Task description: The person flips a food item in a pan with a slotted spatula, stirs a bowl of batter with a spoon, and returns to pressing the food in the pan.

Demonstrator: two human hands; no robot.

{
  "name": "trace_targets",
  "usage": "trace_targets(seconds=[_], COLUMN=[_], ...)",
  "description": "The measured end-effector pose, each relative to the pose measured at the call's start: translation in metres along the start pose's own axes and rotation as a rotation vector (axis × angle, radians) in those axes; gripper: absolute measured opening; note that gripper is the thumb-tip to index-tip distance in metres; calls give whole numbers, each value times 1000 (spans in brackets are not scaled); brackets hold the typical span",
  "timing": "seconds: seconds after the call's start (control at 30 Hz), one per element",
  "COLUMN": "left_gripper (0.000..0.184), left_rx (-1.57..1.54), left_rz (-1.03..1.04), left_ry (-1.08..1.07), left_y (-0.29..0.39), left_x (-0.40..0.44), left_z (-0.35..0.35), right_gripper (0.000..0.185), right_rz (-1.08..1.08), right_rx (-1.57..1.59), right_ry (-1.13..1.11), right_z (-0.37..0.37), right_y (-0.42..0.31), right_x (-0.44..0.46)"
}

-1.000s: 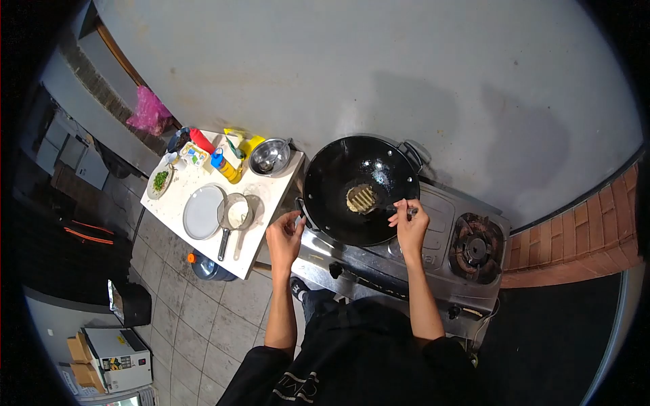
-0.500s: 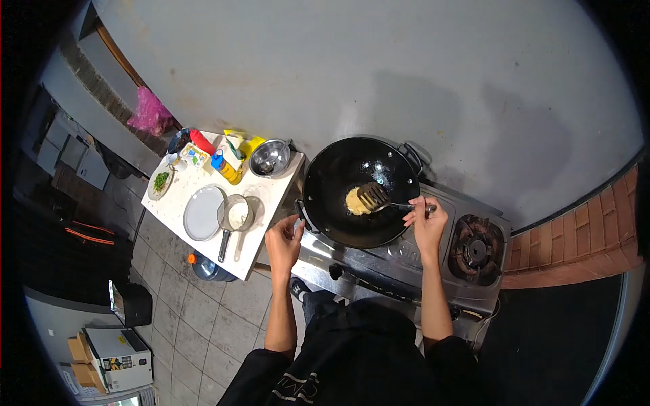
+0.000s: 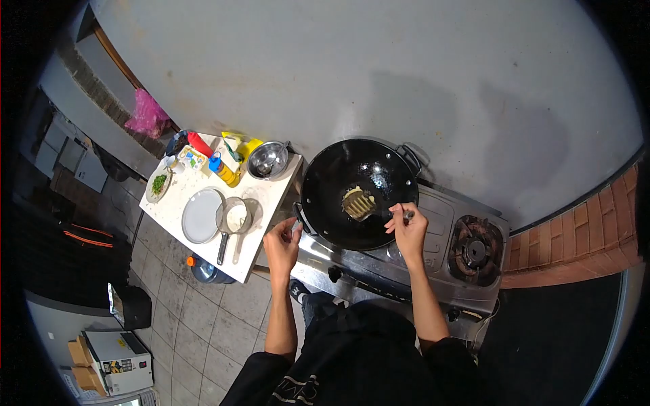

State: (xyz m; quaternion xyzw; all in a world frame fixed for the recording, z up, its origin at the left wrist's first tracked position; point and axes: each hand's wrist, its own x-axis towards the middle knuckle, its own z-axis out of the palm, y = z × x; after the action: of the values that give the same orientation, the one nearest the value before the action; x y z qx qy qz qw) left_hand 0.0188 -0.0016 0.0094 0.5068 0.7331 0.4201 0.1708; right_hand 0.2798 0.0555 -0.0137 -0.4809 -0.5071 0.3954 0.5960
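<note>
A large black wok point(image 3: 332, 172) sits on the stove, its inner surface shiny. My right hand point(image 3: 409, 233) is closed around the handle of a slotted spatula point(image 3: 358, 205), whose blade lies low in the wok. Most of a small yellowish piece of food point(image 3: 354, 191) is covered by that blade; what kind of food it is I cannot tell. At the wok's left side, my left hand point(image 3: 282, 247) is closed, thumb and fingers gripping the near-left wok handle point(image 3: 298, 215).
Left of the stove, a white table point(image 3: 162, 203) bears a grey plate point(image 3: 201, 215), a strainer point(image 3: 233, 215), a metal bowl point(image 3: 268, 160), bottles and chopped greens point(image 3: 160, 184). A bare burner point(image 3: 475, 252) lies right. A water jug point(image 3: 208, 272) stands on the floor.
My right hand has moved left and nearer to me, swinging the spatula's handle round. Its blade now covers more of the food. My left hand stays at the wok handle.
</note>
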Motion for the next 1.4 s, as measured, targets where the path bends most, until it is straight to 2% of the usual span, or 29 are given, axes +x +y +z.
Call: trace_targets(seconds=[0.4,0.97,1.3,1.4], left_gripper=[23,22,23,23], left_rx=[4,-6,-24,-28], left_rz=[1,14,67,48], left_ry=[-2,3,17,15], left_y=[0,-1,-6,-1], left_x=[1,0,-3,-3], left_z=[-2,-3,1,-1], right_gripper=[17,17,13,14], right_rz=[-4,-27,-156,-104], right_rx=[-157,8,-230,-205], right_ry=[-5,37,16,-27], right_z=[4,-9,-25,-26], right_y=[6,-8,-15,-14], right_x=[0,5,25,22])
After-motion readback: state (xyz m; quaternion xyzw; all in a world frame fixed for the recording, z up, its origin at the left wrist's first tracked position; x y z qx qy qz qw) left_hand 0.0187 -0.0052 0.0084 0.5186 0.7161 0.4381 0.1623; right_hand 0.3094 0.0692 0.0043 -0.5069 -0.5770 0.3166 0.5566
